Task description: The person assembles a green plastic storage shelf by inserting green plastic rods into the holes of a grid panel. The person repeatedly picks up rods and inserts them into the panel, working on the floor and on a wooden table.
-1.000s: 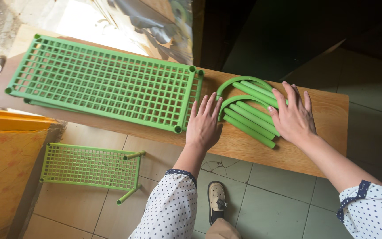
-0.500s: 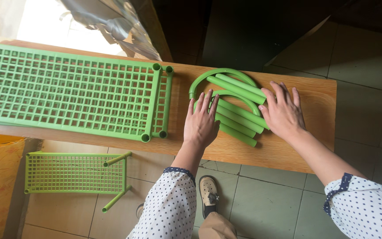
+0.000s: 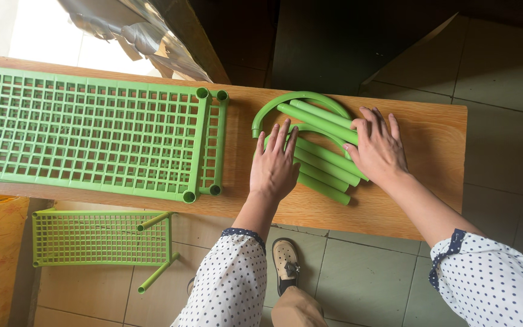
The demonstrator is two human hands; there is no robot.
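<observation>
Since a second ago both hands have closed in on the tube pile [image 3: 325, 154] on the bench [image 3: 431, 175]. Left hand [image 3: 273, 166] flat, fingers spread on the tube ends; right hand [image 3: 378, 148] fingers curled over the far ends, gripping nothing. Count: about five straight tubes, two curved ones. Two stacked grid panels [image 3: 86, 136] left of the fingers; one more on the floor [image 3: 101, 237].

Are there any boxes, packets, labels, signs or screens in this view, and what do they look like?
No labels, signs or screens show.
Crumpled silvery foil-like sheet: beyond the wooden bench, top left; possibly wrapping, I cannot tell.
Otherwise only loose parts: green tubes under the left hand and right hand, and green grid shelves to their left.
</observation>
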